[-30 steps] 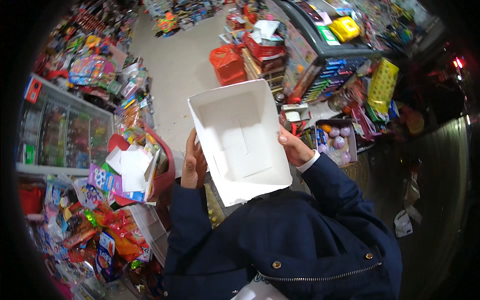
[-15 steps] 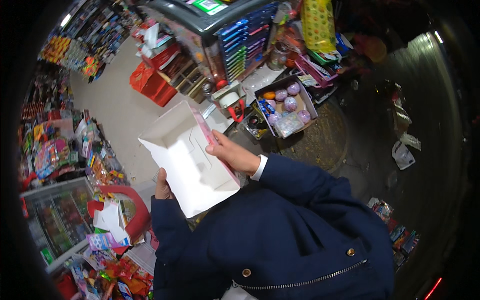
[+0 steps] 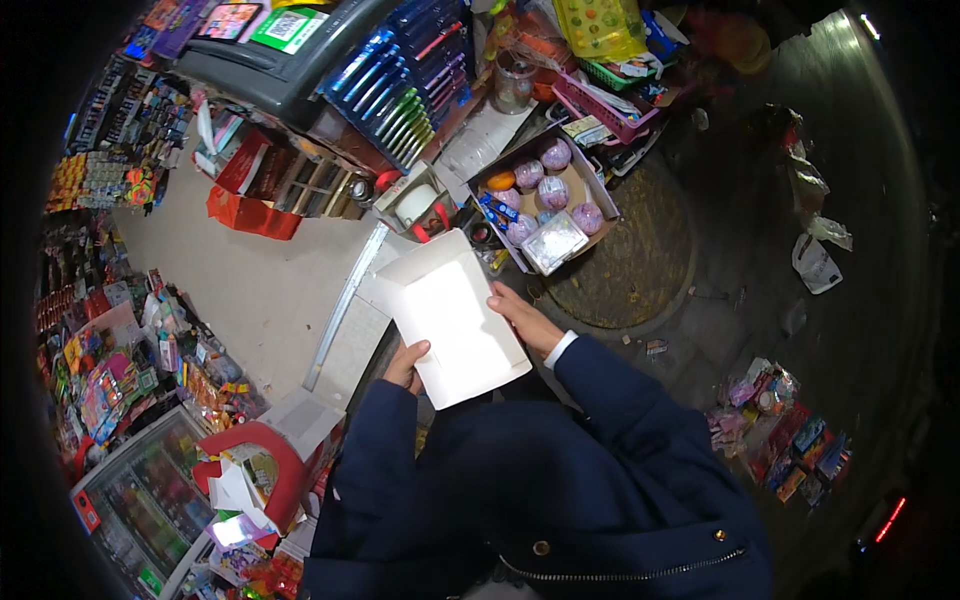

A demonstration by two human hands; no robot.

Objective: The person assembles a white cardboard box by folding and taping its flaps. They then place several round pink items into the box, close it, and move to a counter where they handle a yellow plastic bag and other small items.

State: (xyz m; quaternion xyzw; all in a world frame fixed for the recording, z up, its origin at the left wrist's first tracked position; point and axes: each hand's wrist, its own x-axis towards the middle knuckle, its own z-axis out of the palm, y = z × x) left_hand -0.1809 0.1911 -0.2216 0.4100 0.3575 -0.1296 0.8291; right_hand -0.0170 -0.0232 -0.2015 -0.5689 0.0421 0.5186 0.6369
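Note:
Between both hands I hold a white open cardboard box (image 3: 458, 335), with its bare inside facing up. My left hand (image 3: 407, 366) grips its left wall near the lower corner, thumb over the edge. On the opposite wall is my right hand (image 3: 525, 320), fingers closed on the rim and partly hidden behind it. Just beyond the right hand, a shallow carton (image 3: 603, 222) holds several pinkish glittery balls (image 3: 553, 192), an orange item (image 3: 500, 181), blue packets and a clear plastic case (image 3: 555, 243).
The carton rests on a round brown surface (image 3: 640, 285). Behind it are a pink basket (image 3: 610, 110) and a rack of pens (image 3: 385, 95). At lower left stands a glass-topped case (image 3: 140, 495) beside a red curved handle (image 3: 270, 440). Packaged goods (image 3: 785, 430) lie on the floor at right.
The white box now lies flatter and appears lower and farther right. Both hands have moved right with it, still gripping its sides. The whole view has shifted.

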